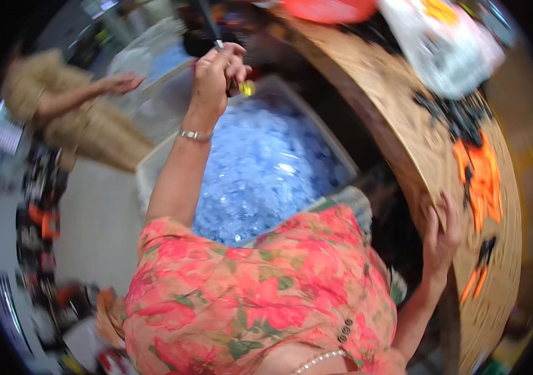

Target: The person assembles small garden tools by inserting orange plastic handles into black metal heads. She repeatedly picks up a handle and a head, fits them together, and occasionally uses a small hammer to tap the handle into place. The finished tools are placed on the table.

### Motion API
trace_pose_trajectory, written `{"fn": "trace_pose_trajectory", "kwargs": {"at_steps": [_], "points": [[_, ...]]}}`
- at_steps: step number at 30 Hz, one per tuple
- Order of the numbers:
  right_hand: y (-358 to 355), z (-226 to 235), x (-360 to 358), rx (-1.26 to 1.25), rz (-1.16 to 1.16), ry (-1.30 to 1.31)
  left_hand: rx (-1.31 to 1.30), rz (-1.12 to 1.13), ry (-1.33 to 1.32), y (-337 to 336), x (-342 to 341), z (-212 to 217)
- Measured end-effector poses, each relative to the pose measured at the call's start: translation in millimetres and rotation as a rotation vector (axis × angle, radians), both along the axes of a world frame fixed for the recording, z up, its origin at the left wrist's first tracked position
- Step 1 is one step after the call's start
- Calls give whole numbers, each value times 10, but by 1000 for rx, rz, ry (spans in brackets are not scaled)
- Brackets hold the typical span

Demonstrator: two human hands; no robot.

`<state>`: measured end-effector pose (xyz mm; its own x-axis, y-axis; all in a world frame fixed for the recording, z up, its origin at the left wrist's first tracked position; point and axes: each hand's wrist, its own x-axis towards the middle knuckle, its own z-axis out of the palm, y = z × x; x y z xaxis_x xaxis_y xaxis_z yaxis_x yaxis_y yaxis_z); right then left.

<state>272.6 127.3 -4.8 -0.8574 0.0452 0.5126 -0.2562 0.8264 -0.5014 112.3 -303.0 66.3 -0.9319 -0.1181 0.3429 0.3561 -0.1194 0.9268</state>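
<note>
My left hand [216, 75] is raised over a large bin [147, 167], its fingers closed round a dark tool. A long dark shaft [209, 22] runs up from the fist to the top of the picture, and a round yellow end [247, 88] sticks out at its other side; I cannot make out the exact kind. Many shiny, bluish clear plastic pieces [260, 162] fill the bin. At the right, my right hand [442, 236] lies on the near edge of a wooden table, fingers stretched out and holding nothing. Beside it on the tabletop are orange-handled pliers [482, 267].
The curved wooden table [397, 115] bears orange parts [480, 178], black parts [460, 119], a white plastic bag [444, 47] and a red basin [329, 9]. Another person in tan clothes [72, 106] stands at the left, one hand held out. Cluttered goods line the left wall.
</note>
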Motion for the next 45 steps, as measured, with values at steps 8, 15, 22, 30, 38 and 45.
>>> {"fn": "trace_pose_trajectory", "kwargs": {"at_steps": [8,15,22,30,38,45], "points": [[-18,324,614,396,-86,8,-1161,-964,667,2533,701,-354],[461,-77,1494,216,-470,-77,-926,-1163,883,3778,1123,-426],[860,-370,2149,-532,-999,72,-735,-913,1045,4816,968,-698],[1013,-491,2232,-850,-926,143,-897,-1065,1139,5265,908,-823],[1032,-604,2274,-887,-922,157,-725,-1024,1056,5379,972,-981],[1092,-463,1990,-508,-961,159,-873,-906,1037,5156,1109,-838]]}}
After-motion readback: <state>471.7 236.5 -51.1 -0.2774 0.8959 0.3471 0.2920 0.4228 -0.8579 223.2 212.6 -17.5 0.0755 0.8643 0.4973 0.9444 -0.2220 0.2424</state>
